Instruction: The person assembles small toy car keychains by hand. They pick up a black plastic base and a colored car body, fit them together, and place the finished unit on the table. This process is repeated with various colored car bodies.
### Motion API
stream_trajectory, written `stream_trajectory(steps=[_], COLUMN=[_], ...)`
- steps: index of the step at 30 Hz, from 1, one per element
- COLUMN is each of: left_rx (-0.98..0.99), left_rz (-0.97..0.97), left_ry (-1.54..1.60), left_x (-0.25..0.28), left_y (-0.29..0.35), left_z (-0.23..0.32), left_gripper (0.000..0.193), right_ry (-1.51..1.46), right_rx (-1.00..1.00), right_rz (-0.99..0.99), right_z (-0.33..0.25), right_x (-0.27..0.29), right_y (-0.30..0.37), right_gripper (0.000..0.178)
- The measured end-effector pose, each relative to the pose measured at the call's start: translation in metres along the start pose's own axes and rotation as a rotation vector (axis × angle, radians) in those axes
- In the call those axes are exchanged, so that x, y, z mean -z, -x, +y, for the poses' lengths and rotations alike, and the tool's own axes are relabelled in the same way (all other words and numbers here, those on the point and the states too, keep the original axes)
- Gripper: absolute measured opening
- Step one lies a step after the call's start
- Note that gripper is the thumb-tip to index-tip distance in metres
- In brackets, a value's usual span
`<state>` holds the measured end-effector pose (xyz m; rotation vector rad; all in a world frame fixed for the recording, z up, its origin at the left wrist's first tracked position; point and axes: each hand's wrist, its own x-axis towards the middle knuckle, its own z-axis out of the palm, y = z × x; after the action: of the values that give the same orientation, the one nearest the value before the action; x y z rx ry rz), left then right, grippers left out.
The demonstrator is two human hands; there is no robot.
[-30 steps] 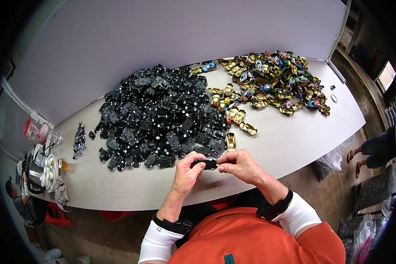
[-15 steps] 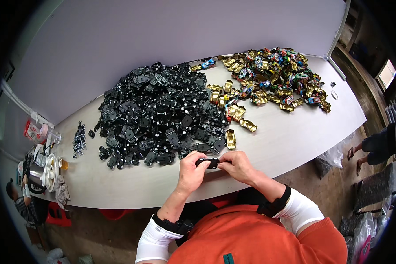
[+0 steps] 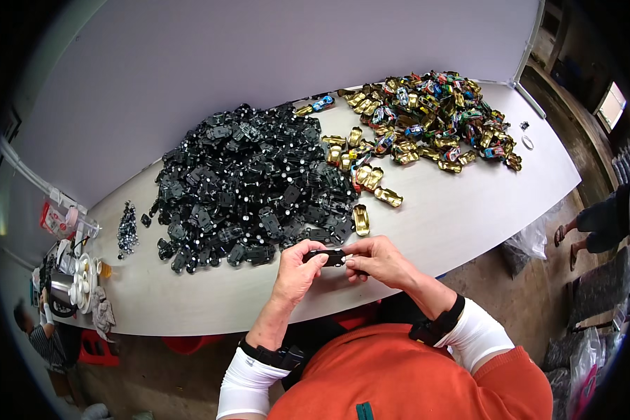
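Note:
Between my hands, just over the near part of the table, is a black toy car chassis (image 3: 331, 257). My left hand (image 3: 297, 273) is closed around its left end, with the thumb along the side. My right hand (image 3: 383, 262) pinches at its right end, where a small pale spot like a wheel shows; part of that end is hidden by the fingers. Just beyond lies a large heap of black toy car chassis (image 3: 248, 178) with small wheels. A single gold toy car body (image 3: 360, 220) lies closest to my right hand, beyond it.
A pile of gold and coloured car bodies (image 3: 427, 122) covers the table's far right. Small shiny parts (image 3: 127, 229) lie at the left, near a tray of cups (image 3: 85, 282) and a cloth (image 3: 103, 313). Another person (image 3: 45, 336) is at the far left; someone's legs (image 3: 589, 234) show at right.
My right fingers have shifted on the chassis's right end, and more of that end now shows. The view has moved slightly; the piles lie as before.

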<state>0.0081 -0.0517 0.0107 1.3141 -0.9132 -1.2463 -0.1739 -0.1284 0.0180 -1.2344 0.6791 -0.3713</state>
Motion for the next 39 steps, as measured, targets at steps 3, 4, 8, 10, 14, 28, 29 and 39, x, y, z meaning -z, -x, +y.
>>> stream_trajectory(steps=[3, 4, 8, 10, 14, 28, 29, 39], left_rx=[0.0, -0.006, -0.238, -0.213, -0.175, 0.103, 0.103, 0.182], left_rz=[0.037, 0.066, 0.229, 0.269, -0.005, -0.284, -0.279, -0.136], left_ry=[0.105, 0.169, 0.536, 0.663, 0.676, 0.1, 0.097, 0.142], left_x=[-0.004, -0.007, -0.034, -0.041, -0.023, -0.004, -0.005, -0.017], left_y=[0.0, -0.002, 0.0, 0.002, 0.005, 0.011, 0.012, 0.016], left_z=[0.0, 0.002, -0.016, -0.014, -0.008, -0.007, -0.007, -0.006], left_gripper=[0.013, 0.013, 0.02, 0.016, 0.014, 0.021, 0.021, 0.016], right_ry=[-0.041, -0.06, -0.302, -0.205, 0.028, 0.091, 0.089, 0.144], right_rx=[0.013, 0.031, 0.07, 0.108, 0.028, -0.055, -0.05, 0.022], right_rz=[0.048, 0.08, 0.091, 0.094, 0.047, -0.155, -0.149, -0.017], right_z=[0.005, 0.005, 0.004, -0.002, -0.009, -0.019, -0.017, 0.002], right_x=[-0.003, -0.004, -0.015, -0.023, 0.001, 0.013, 0.012, 0.011], right_y=[-0.004, -0.007, -0.014, -0.009, 0.0, -0.003, -0.004, -0.005], right_gripper=[0.016, 0.015, 0.013, 0.013, 0.014, 0.013, 0.012, 0.013])
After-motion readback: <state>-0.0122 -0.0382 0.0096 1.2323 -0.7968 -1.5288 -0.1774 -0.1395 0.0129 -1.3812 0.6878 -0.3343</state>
